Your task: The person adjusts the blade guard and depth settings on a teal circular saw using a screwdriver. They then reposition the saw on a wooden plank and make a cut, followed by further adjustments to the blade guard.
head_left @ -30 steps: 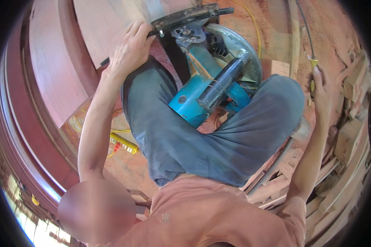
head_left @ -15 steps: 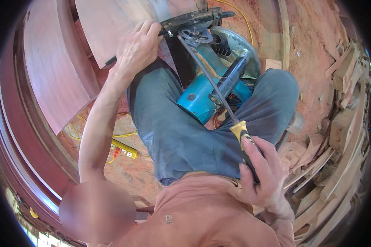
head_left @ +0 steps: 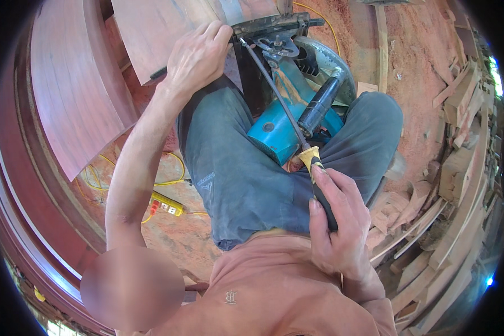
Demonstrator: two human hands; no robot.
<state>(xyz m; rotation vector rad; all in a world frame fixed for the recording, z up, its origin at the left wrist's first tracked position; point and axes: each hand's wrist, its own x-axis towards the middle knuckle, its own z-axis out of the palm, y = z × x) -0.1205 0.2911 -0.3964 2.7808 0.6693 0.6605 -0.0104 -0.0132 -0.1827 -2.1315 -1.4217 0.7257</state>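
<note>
A teal circular saw (head_left: 274,134) with a black grip rests between my legs, its blade guard (head_left: 341,84) toward the right knee. My left hand (head_left: 198,59) is closed around the left part of the saw's black base plate (head_left: 268,25). In my right hand (head_left: 341,218) is a long screwdriver (head_left: 277,95) with a yellow and black handle. Its shaft slants up across the saw. The tip meets the base plate beside my left fingertips, left of the grey slotted bracket (head_left: 277,45). Exactly what the tip touches is too small to tell.
Reddish boards (head_left: 75,84) lie at the left, and another wide board (head_left: 156,33) is beyond my left hand. A yellow power strip (head_left: 167,204) with yellow cord sits on the dusty floor. Wood offcuts (head_left: 459,179) are heaped along the right.
The screwdriver's tip has shifted left along the saw, away from the bracket and closer to my left fingers. My right hand has moved left and up with it. My left hand keeps its hold.
</note>
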